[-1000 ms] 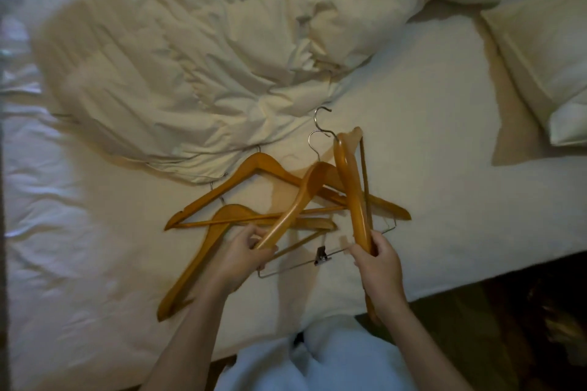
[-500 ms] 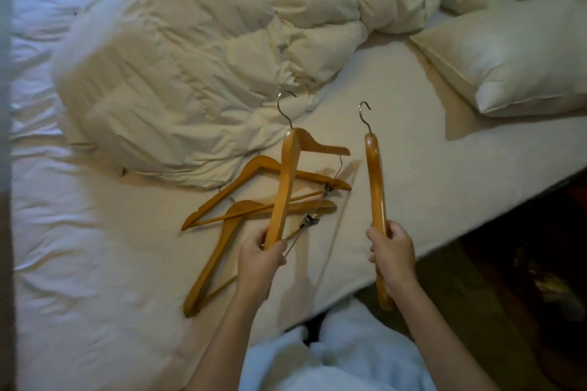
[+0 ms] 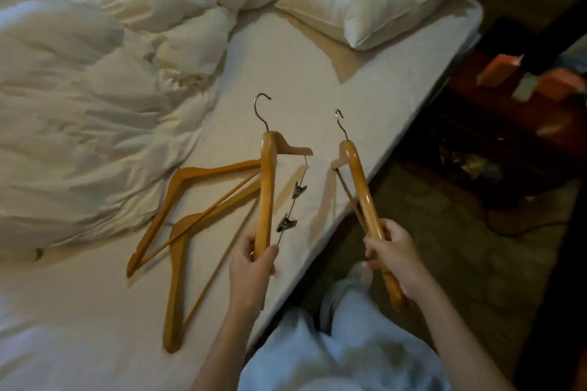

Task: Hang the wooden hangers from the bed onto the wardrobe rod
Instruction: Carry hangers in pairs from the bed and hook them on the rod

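Hangers, one gripped in left hand (image 3: 252,267), one in right hand (image 3: 392,255), wardrobe rod out of frame, floor murky

- Left hand (image 3: 252,267): bare, no rings, no watch or band at the wrist.
- Right hand (image 3: 395,259): bare, no jewellery visible.
- Both forearms bare down to the frame bottom; no sleeves in view.
- Loose pale white-blue fabric garment (image 3: 343,355) covering lap and legs, soft folds, plain, no print or markings visible.
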